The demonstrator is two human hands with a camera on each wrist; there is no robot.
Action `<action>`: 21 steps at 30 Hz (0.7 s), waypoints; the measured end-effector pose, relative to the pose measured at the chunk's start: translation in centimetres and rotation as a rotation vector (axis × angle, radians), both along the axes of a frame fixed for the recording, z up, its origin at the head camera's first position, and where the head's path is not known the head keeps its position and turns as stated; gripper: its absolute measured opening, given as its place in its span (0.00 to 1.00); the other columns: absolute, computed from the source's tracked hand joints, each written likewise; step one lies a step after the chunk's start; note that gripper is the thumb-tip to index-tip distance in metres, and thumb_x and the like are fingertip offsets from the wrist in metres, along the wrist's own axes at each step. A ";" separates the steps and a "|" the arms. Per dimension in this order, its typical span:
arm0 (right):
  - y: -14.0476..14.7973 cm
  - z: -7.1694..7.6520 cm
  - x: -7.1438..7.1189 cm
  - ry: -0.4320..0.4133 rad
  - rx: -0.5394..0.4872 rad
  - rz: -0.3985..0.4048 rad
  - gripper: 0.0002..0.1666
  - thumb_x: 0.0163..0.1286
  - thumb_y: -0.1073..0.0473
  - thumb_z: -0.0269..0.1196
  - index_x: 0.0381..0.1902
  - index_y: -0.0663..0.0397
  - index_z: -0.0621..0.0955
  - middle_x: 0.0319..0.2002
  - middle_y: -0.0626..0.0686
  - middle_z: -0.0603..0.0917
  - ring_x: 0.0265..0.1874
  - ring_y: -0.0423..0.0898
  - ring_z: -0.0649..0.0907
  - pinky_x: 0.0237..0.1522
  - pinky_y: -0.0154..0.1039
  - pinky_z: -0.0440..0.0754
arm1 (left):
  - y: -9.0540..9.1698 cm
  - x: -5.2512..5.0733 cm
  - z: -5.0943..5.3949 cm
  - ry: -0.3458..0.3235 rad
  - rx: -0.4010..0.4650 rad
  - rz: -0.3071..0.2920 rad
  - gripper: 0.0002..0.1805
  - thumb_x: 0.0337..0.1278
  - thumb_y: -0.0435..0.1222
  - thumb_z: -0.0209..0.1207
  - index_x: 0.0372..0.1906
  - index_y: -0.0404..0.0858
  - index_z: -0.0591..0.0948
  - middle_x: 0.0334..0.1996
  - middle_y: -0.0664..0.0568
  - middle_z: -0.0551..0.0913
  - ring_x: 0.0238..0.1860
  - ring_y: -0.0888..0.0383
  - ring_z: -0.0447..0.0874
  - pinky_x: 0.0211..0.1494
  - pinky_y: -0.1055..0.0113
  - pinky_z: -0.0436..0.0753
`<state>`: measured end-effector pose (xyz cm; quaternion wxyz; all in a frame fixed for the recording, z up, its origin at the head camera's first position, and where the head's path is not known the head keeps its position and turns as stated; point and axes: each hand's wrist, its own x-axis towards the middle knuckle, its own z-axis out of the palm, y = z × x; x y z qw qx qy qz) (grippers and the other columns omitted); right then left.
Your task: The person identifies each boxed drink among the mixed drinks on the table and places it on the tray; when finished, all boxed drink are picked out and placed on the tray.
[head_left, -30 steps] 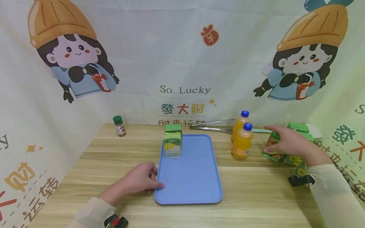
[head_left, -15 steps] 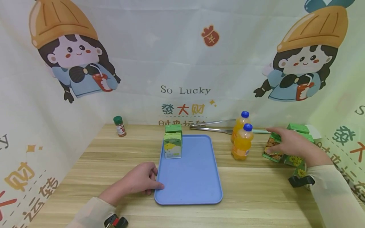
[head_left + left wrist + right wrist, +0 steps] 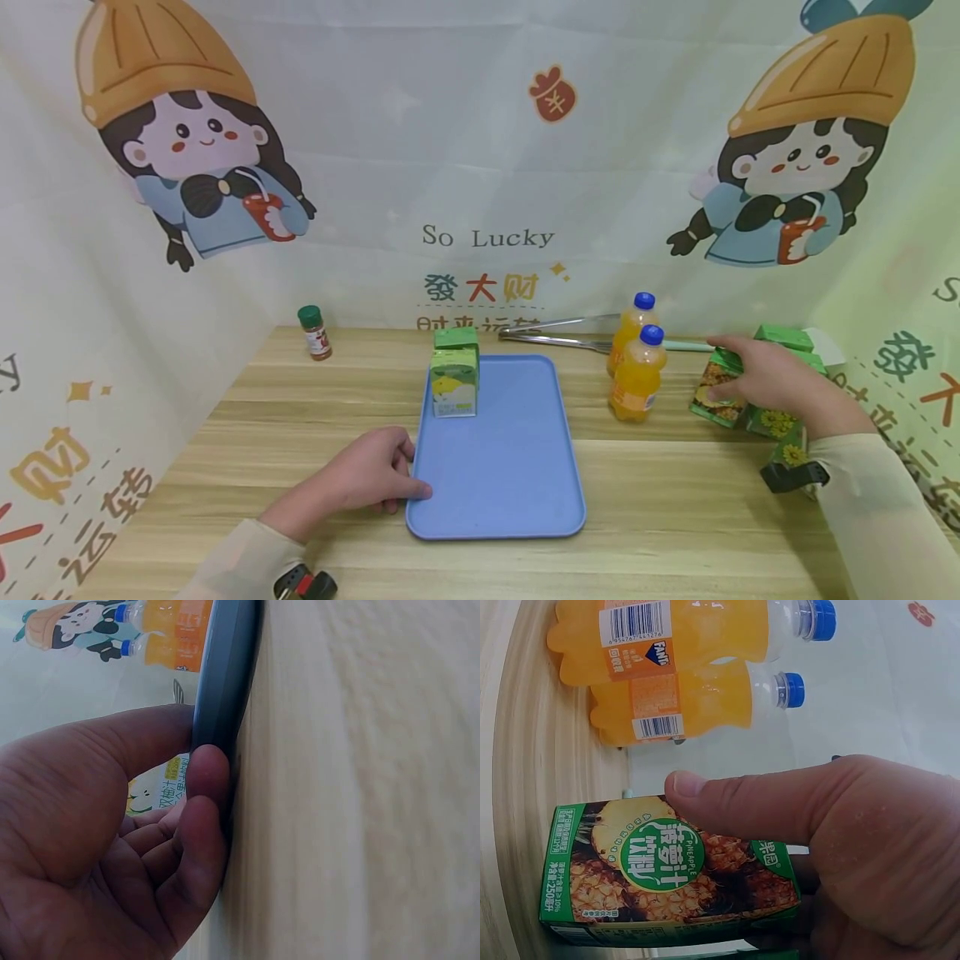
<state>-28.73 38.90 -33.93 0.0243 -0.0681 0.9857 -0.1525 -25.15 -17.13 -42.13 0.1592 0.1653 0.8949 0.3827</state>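
Note:
My left hand (image 3: pixel 352 475) pinches the left rim of a blue tray (image 3: pixel 502 475), thumb over the edge and fingers curled against its side, as the left wrist view shows. Green juice cartons (image 3: pixel 454 392) stand one behind another in the tray's far left corner. At the right, my right hand (image 3: pixel 776 383) holds a pineapple juice carton (image 3: pixel 660 862) upright on the table. Its thumb (image 3: pixel 735 806) lies across the printed front; the other fingers are mostly hidden behind the carton. More green cartons (image 3: pixel 772 422) stand close beside and behind it, partly covered by the hand and wrist.
Two orange soda bottles (image 3: pixel 636 383) with blue caps stand between tray and right hand. Metal tongs (image 3: pixel 555 340) lie behind them along the back. A green-capped seasoning jar (image 3: pixel 316 335) stands at the back left. A printed cloth (image 3: pixel 480 150) hangs around the table.
My right thumb has drawn in from the carton's left side onto its front, and the hand has shifted slightly right. The left hand and tray stay still.

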 end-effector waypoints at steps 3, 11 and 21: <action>0.0 0.0 0.0 0.007 0.008 0.004 0.55 0.70 0.49 0.80 0.81 0.73 0.66 0.71 0.80 0.75 0.67 0.82 0.76 0.66 0.80 0.73 | 0.0 -0.1 -0.1 0.004 -0.004 -0.001 0.25 0.58 0.39 0.83 0.47 0.33 0.79 0.21 0.51 0.85 0.18 0.56 0.83 0.23 0.59 0.83; 0.2 0.0 0.0 0.025 0.043 0.007 0.51 0.71 0.54 0.79 0.79 0.75 0.68 0.67 0.80 0.79 0.65 0.82 0.78 0.64 0.78 0.76 | 0.0 0.0 0.0 0.008 -0.009 -0.003 0.25 0.58 0.39 0.83 0.48 0.33 0.80 0.22 0.51 0.85 0.18 0.56 0.83 0.24 0.59 0.84; 0.5 -0.2 -0.3 0.048 0.102 0.007 0.48 0.67 0.58 0.80 0.74 0.79 0.71 0.61 0.79 0.83 0.59 0.80 0.82 0.60 0.75 0.80 | 0.0 0.0 0.0 0.011 -0.007 -0.002 0.24 0.58 0.39 0.83 0.47 0.33 0.80 0.21 0.51 0.85 0.18 0.55 0.84 0.24 0.59 0.84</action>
